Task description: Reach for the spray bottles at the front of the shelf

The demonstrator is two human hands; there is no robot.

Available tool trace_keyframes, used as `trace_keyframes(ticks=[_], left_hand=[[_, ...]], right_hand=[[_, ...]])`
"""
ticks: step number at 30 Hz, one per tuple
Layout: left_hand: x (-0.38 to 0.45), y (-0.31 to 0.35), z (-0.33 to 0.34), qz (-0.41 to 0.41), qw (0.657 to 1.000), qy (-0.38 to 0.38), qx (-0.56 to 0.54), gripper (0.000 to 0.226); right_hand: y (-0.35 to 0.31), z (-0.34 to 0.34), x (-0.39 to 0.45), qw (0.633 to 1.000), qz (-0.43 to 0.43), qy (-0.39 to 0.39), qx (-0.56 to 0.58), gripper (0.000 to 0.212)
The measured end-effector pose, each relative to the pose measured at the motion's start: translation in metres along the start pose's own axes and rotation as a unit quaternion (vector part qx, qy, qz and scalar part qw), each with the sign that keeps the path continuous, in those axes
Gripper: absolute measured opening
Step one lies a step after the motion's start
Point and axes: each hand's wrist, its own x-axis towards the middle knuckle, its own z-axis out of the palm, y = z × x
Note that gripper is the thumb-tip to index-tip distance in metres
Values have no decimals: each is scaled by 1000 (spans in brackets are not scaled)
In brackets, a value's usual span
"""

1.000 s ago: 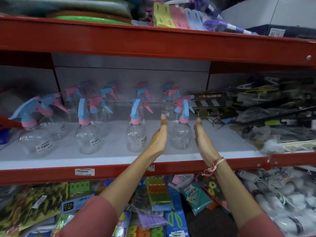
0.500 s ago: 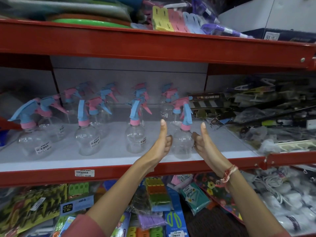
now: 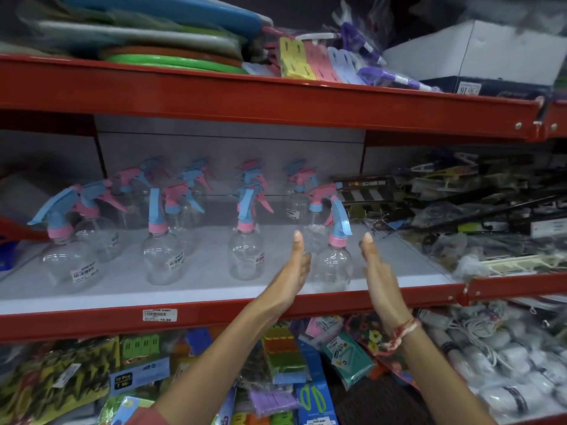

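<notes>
Hands (image 3: 291, 271) (image 3: 379, 271) flanking spray bottle (image 3: 334, 265), shelf edge (image 3: 214, 314)

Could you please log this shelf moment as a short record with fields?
Place: red metal shelf in a shop
Left hand: open, fingers straight, left of the front-right spray bottle; contact unclear
Right hand: open, on the bottle's right, apart from it
Bottle: clear, upright, pink collar, blue trigger
Neighbours: more spray bottles in rows
Price label: on the shelf's front edge
</notes>
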Motion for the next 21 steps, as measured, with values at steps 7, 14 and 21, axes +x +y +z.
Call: trace_keyframes(ticks=[7,14,21], left_hand=[[-11,-14,-37,133,952,273,-24,41],[-16,-19,-83,131,894,428,-22,30],[-2,-17,-115,-10,965,260,-41,82]], right_hand=[[-16,48,-21,973,-193,102,79,33],[-18,112,3,989,-72,-94,86,58],[-35,139,11,968,86,-206,113,66]])
